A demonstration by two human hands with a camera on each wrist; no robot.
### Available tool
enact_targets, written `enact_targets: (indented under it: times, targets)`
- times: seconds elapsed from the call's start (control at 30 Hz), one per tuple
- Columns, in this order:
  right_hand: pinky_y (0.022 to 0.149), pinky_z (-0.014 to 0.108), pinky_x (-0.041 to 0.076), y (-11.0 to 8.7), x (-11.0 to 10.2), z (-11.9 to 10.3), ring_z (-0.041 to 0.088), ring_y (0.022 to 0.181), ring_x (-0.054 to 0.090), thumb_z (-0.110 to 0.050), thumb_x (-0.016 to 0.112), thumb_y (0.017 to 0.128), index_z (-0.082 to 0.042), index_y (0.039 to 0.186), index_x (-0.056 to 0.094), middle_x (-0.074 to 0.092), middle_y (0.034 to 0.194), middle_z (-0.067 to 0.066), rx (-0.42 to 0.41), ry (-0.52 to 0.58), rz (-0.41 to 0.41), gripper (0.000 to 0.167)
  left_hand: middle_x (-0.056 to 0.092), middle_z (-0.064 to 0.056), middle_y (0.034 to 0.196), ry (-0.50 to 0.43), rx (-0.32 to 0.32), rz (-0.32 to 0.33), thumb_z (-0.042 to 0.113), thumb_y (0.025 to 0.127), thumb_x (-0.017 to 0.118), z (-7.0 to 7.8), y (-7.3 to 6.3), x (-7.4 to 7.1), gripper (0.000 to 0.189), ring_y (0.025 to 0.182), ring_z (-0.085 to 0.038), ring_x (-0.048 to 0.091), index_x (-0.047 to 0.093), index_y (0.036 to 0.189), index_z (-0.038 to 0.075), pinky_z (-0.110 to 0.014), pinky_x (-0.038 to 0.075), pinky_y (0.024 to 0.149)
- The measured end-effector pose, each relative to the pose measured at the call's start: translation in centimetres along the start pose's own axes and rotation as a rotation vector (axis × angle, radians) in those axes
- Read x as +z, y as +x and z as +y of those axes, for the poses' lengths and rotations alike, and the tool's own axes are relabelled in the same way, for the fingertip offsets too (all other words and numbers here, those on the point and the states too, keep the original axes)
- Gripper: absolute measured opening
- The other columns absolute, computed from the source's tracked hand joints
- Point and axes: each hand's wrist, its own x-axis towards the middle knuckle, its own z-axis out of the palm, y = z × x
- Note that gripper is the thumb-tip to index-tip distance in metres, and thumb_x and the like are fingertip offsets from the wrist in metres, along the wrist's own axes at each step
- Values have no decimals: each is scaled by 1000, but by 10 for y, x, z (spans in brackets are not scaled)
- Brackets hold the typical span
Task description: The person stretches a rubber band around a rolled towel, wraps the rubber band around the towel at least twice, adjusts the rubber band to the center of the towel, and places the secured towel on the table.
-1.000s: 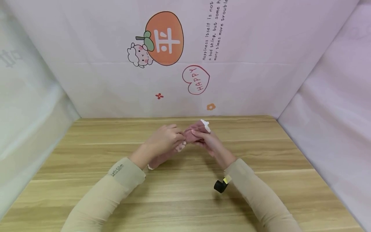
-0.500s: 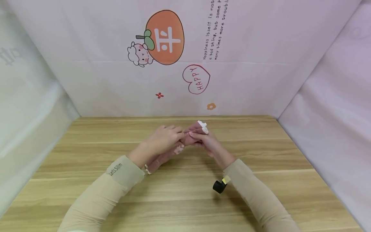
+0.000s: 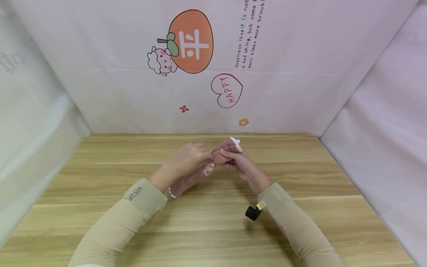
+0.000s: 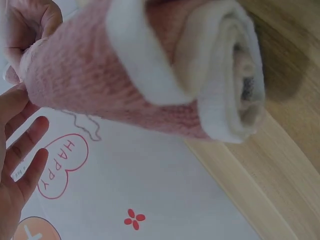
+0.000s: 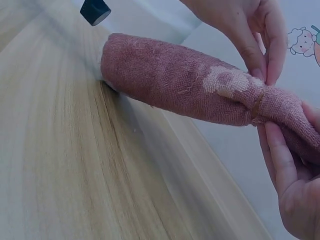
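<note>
A rolled pink towel [image 3: 190, 181] with white edging slants above the table between the hands. A thin brown band [image 5: 258, 104] circles its narrowed part, seen in the right wrist view. The left hand [image 3: 189, 159] reaches over the roll, thumb and index finger pinching at the narrowed part beside the band; its other fingers are spread in the left wrist view. The right hand [image 3: 241, 165] grips the shorter, gathered end, thumb on top. The long end's layered roll [image 4: 230, 75] shows close up in the left wrist view. Whether the left fingers hold the band itself is unclear.
The wood-grain table [image 3: 207, 230] meets a white printed cloth wall [image 3: 133, 100] at the back. White cloth also hangs on both sides. A black device [image 3: 253, 213] with a yellow patch sits by the right sleeve, above the tabletop.
The left hand and the towel's long end dip slightly toward the person, then shift back up a little. The right hand keeps its grip, with only small movement of the towel's short end.
</note>
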Motion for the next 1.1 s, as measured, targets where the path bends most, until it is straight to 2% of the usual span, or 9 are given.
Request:
enact_targets:
  times: [0.1, 0.23, 0.33, 0.53, 0.7, 0.83, 1.03, 1.1]
  targets:
    - [73, 25, 58, 0, 1, -2, 15, 89, 72, -3, 57, 101, -9, 115, 64, 74, 101, 2, 0, 4, -7, 17, 75, 0, 87, 3, -14, 8, 8, 88, 79, 0, 2, -2, 3, 75, -17, 67, 79, 91, 10, -28, 56, 71]
    - [73, 25, 58, -1, 2, -2, 15, 89, 71, -2, 57, 101, -9, 113, 66, 74, 101, 1, -6, 0, -17, 16, 74, -2, 94, 20, -41, -35, 8, 90, 77, 2, 5, -4, 4, 80, -18, 67, 79, 92, 11, -30, 56, 72]
    - [73, 25, 57, -1, 3, 0, 15, 88, 71, -2, 57, 101, -10, 112, 67, 74, 101, 0, -15, -13, -11, 16, 72, -3, 105, 39, -63, -127, 7, 93, 74, 4, 7, -6, 7, 89, -19, 67, 78, 99, 9, -31, 56, 76]
    - [71, 24, 57, 0, 4, 2, 14, 83, 71, -2, 59, 100, -3, 119, 65, 74, 99, 0, -6, -44, 22, 20, 65, -2, 130, 42, -171, -384, 10, 101, 64, 7, 10, -11, 25, 116, -22, 60, 70, 125, 11, -40, 54, 88]
    - [70, 24, 58, 0, 3, 1, 13, 79, 71, -3, 61, 99, 2, 124, 61, 72, 93, 2, 27, -24, 72, 25, 60, -3, 140, 40, -221, -492, 12, 105, 57, 8, 10, -15, 29, 126, -24, 54, 65, 134, 10, -47, 51, 95]
    - [72, 25, 58, 1, 1, 1, 13, 78, 70, -2, 61, 99, 5, 127, 60, 72, 92, 3, 42, -27, 70, 28, 59, -3, 140, 25, -256, -548, 13, 107, 54, 8, 8, -17, 27, 129, -25, 52, 65, 131, 11, -50, 48, 100]
    - [69, 24, 58, 2, -4, 0, 13, 77, 70, 0, 58, 100, 10, 133, 52, 70, 92, 2, 48, -12, 88, 35, 61, -5, 133, -2, -263, -575, 19, 108, 56, 9, -1, -17, 24, 126, -27, 55, 66, 128, 10, -52, 48, 101]
    - [68, 23, 58, 2, -5, 0, 12, 75, 69, -1, 58, 100, 12, 134, 50, 69, 92, 1, 50, -17, 97, 37, 60, -6, 138, -6, -268, -578, 21, 108, 55, 9, -4, -17, 30, 130, -29, 53, 64, 134, 9, -53, 48, 102]
